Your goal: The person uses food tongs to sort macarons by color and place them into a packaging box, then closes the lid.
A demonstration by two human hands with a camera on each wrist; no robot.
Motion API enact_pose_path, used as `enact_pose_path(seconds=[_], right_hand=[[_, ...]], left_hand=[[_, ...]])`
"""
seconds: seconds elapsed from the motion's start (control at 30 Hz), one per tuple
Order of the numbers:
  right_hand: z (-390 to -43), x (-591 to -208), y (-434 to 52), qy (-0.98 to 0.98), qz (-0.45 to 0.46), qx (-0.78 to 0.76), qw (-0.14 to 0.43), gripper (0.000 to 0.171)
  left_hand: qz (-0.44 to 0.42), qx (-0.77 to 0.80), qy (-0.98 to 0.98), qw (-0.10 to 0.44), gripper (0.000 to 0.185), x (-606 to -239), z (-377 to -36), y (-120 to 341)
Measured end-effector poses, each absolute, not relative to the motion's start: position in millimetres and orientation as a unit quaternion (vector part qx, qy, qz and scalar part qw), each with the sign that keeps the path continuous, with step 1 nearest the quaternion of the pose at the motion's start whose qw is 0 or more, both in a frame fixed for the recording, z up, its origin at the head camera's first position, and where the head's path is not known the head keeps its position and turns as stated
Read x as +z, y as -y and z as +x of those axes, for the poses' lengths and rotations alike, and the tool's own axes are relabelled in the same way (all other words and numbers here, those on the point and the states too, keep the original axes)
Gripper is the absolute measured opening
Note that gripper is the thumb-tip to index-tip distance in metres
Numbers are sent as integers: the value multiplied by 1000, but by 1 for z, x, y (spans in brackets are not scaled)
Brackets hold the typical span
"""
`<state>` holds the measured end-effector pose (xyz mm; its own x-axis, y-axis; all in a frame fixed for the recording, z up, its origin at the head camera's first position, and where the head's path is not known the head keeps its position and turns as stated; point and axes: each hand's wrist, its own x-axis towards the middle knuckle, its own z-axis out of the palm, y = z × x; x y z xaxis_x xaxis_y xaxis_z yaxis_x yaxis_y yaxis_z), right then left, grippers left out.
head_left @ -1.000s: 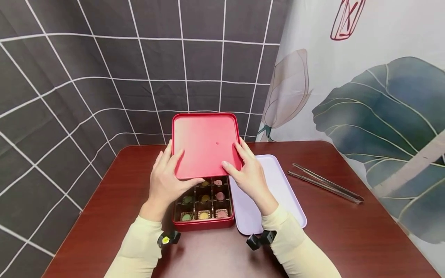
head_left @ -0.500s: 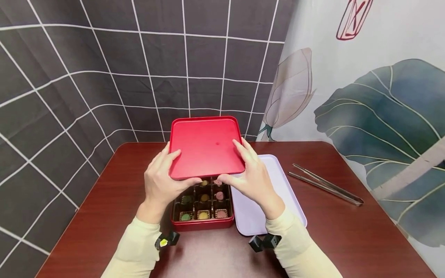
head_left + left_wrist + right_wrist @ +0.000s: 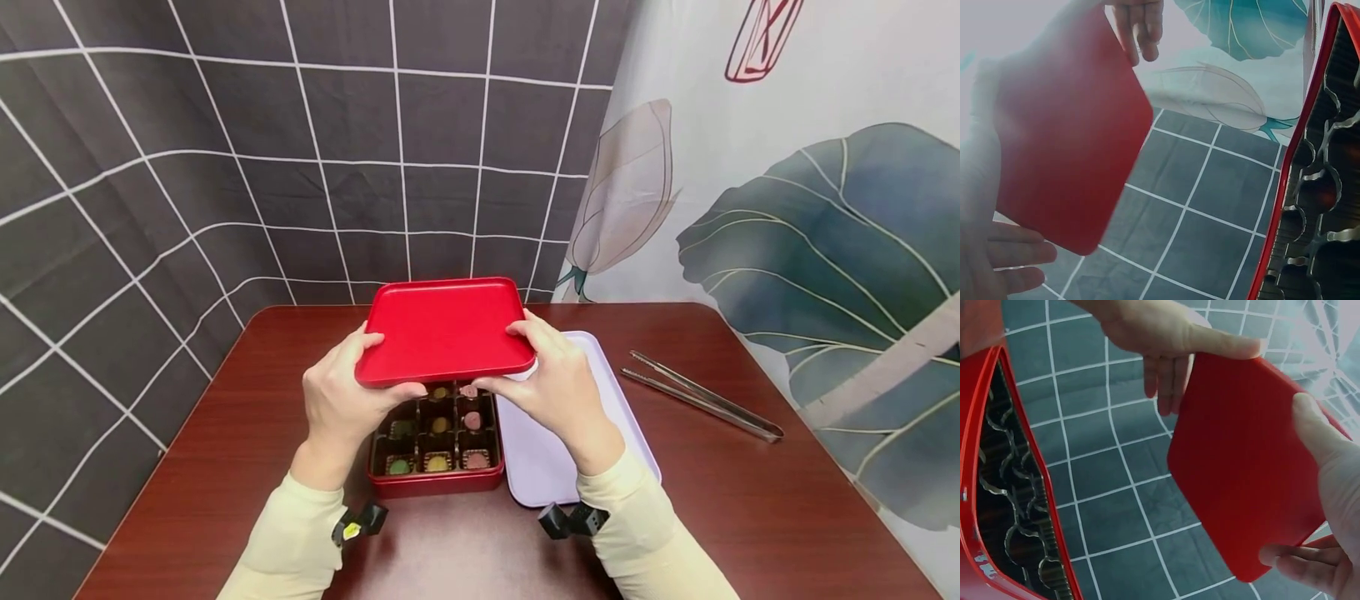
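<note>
Both hands hold a red square lid (image 3: 448, 327) by its side edges, tilted above a red box (image 3: 438, 485). The left hand (image 3: 347, 398) grips the lid's left side, thumb along the near edge. On the opposite side the right hand (image 3: 558, 379) does the same. In the right wrist view the lid (image 3: 1247, 462) shows its flat face, with fingers curled round its edges. Below it, the box's dark divided insert holds small green (image 3: 399, 467), yellow (image 3: 437, 463) and pink (image 3: 476, 460) sweets. The lid hides the box's far part.
A pale lilac tray (image 3: 536, 467) lies just right of the box, partly behind the right forearm. Metal tongs (image 3: 705, 398) rest farther right on the brown table (image 3: 750, 500). A dark grid curtain (image 3: 337, 125) and a leaf-printed cloth (image 3: 825, 250) stand behind.
The lid has tipped flatter, its far edge coming down and toward the hands. The right thumb has moved from the lid's face to its near edge. Box, tray and tongs stay put.
</note>
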<state>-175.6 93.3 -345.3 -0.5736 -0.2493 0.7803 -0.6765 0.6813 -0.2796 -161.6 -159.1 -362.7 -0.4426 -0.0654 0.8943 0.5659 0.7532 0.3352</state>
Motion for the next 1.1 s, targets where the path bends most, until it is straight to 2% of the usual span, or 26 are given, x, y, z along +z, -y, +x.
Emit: enact_pose_path(seconds=[0.1, 0.2, 0.33, 0.47, 0.7, 0.87, 1.1], right_hand=[[-175, -346, -94, 836, 262, 271, 399, 61], [-174, -347, -95, 833, 245, 264, 419, 61], [-174, -345, -97, 828, 234, 246, 445, 57], [-176, -344, -99, 821, 217, 219, 480, 51], [-181, -342, -103, 802, 204, 202, 524, 60], [-183, -342, -105, 802, 207, 199, 524, 61], [-187, -347, -103, 834, 202, 199, 474, 63]], left_hand=[[-165, -307, 799, 490, 82, -362, -161, 159], [-174, -300, 809, 474, 68, -362, -160, 159], [-179, -289, 809, 479, 55, -362, -159, 159], [-175, -275, 804, 497, 54, -361, -158, 158], [-164, -231, 788, 547, 59, -358, -160, 154], [-154, -218, 788, 554, 63, -358, -160, 153], [-140, -226, 834, 484, 62, -358, -159, 156]])
